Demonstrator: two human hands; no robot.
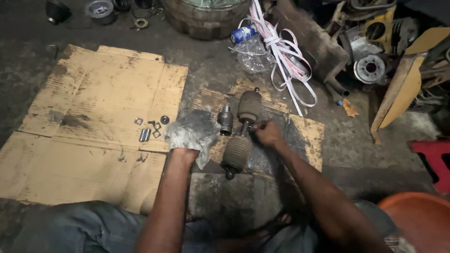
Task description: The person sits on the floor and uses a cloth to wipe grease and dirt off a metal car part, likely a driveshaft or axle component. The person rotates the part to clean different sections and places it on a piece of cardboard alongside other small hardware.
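Head view: person seated over flattened brown cardboard sheet point(93, 107).
Left hand point(190, 136): wrapped in a greasy clear plastic bag; grip unclear.
Right hand point(268, 134): pinching the grimy dark shaft with two ribbed rubber boots point(243, 133), on cardboard.

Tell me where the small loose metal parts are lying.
In the head view, the small metal parts lie on the cardboard sheet, left of centre, just left of the plastic-covered left hand.

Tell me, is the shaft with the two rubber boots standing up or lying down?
Lying down. The shaft rests flat on the cardboard, one boot toward the person, with the right hand at its middle.
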